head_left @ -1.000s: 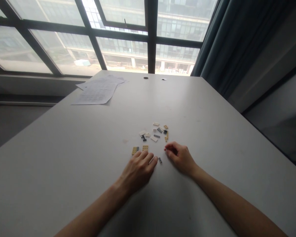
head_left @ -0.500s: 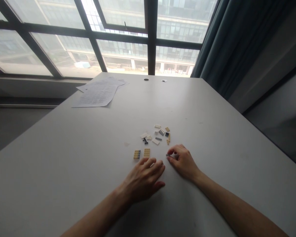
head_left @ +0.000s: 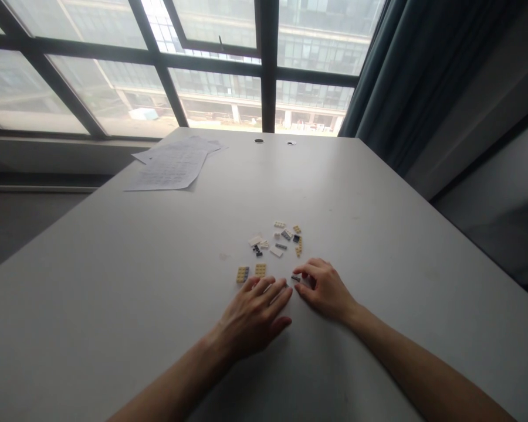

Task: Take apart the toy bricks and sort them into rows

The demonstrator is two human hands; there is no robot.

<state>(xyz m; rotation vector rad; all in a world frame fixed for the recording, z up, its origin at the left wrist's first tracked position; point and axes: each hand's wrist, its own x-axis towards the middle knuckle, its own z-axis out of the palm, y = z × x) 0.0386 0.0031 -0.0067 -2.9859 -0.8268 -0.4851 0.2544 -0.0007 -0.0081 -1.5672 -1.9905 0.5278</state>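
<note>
My left hand [head_left: 259, 310] lies low over the white table with its fingers stretched out and thumb apart. Just beyond its fingertips are a tan studded plate [head_left: 260, 269] and a tan and grey plate [head_left: 243, 274]. Something small and grey shows at its index fingertip, mostly covered. To the right, my right hand [head_left: 321, 287] has its index finger and thumb parted around a small dark grey toy brick [head_left: 295, 277]. The index tip is at the brick's far side, and a gap shows toward the thumb.
Past my hands lies a loose cluster of toy bricks: a black piece [head_left: 257, 251], a white tile [head_left: 276, 252], a grey strip [head_left: 281, 246], a tan piece [head_left: 298, 246] and several others. Printed papers [head_left: 167, 167] rest at the table's far left. Windows and a dark curtain [head_left: 378, 76] stand behind.
The right index finger and thumb have parted from their pinch, and the dark grey brick shows more fully, slightly nearer the left hand. My left hand stays nearly still.
</note>
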